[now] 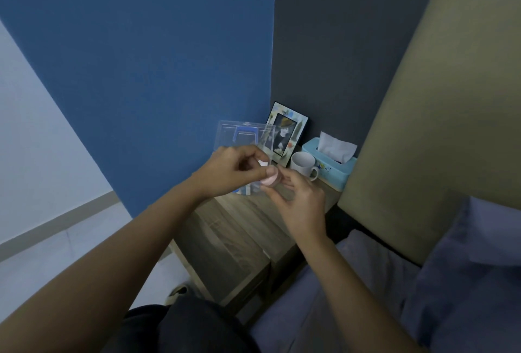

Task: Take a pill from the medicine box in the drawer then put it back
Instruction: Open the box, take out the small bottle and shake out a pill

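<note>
Both hands meet above the bedside table's [225, 228] far end. Left hand [228, 172] pinches a small pink container [270, 180]; right hand [303, 200] curls round its other side. Clear medicine box [242, 138], lid raised, sits just behind. Mug [303, 163] at far right corner.

You will find no readable text, label, brand or number anywhere here. The picture frame [286, 132] shows a painted figure and no words. Just right of the frame, the white mug [304, 164] is plain, and the teal tissue box [335, 168] beside it carries only small coloured marks, too small to read. Left of the frame, the clear medicine box [244, 138] shows no legible lettering
</note>
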Available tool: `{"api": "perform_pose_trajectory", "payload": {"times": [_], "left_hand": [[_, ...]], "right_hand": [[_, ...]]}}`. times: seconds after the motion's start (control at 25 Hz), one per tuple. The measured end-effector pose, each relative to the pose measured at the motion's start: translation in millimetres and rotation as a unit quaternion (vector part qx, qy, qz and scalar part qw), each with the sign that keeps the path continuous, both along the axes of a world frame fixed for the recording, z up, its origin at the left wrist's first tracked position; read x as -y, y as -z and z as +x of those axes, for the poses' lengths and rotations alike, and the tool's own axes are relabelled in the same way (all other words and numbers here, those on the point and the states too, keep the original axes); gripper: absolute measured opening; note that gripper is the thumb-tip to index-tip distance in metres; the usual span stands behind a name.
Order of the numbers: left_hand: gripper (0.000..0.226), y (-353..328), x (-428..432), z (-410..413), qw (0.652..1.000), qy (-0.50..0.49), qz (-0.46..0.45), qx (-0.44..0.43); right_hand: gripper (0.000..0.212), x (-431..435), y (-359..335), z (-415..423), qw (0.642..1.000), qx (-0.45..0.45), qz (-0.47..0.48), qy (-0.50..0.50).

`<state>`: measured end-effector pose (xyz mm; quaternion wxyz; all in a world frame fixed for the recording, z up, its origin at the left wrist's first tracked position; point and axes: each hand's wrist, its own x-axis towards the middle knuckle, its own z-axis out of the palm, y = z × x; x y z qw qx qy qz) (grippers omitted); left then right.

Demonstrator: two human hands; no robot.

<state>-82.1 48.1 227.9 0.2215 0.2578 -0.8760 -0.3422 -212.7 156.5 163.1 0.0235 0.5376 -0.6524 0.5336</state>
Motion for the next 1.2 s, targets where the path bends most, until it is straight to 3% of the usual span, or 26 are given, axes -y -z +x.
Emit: {"api": "perform_pose_trajectory", "payload": {"times": [0.4, 0.56, 0.8, 1.04, 1.2], "left_hand": [[0.022, 0, -4, -1, 0.999, 0.036, -0.005, 0.004], [0.030, 3, -3, -2, 0.998, 0.008, -0.061, 0.015], [0.029, 1, -4, 3, 0.999, 0.037, 0.026, -0.003], [0.029, 6, -5, -7, 0.996, -0.064, -0.054, 0.034], [0.030, 13, -1, -15, 0.989, -0.136, 0.053, -0.039]], "right_hand": [[0.041, -3, 1, 1, 1.000, 0.023, 0.005, -0.003], [0.041, -4, 2, 4, 0.999, 0.034, 0.003, -0.007], [0.041, -1, 5, 5, 0.999, 0.039, 0.005, -0.005], [0.039, 5, 13, 9, 0.995, 0.095, -0.013, -0.005], [0.040, 16, 38, 4, 0.984, 0.179, -0.003, -0.009]]}}
